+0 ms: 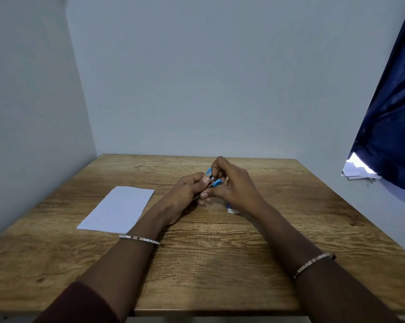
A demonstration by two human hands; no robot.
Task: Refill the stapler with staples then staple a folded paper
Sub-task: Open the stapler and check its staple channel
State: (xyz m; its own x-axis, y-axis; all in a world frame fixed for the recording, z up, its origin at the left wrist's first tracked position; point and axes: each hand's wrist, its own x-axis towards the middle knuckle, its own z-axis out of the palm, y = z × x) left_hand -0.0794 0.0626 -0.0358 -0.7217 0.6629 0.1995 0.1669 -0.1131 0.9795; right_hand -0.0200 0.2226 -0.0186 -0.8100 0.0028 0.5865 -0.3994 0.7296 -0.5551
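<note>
You hold the stapler in both hands over the middle of the tabletop, lifted a little off the wood. Your left hand has its grip closed round the lower part, fingers curled under it and the thumb pressed on top near the metal. Your right hand has its grip closed on the far end, fingertips pinching it from above. The stapler's two blue parts stand apart, with a bit of bare metal showing between them; whether any staples sit inside is too small to tell. The paper lies flat on the tabletop to the left of your left hand, near it but not touching. A small white and blue box lies on the tabletop just under your right hand, mostly hidden by it. Each of your wrists carries a thin bangle. A dark blue curtain hangs at the right edge.
</note>
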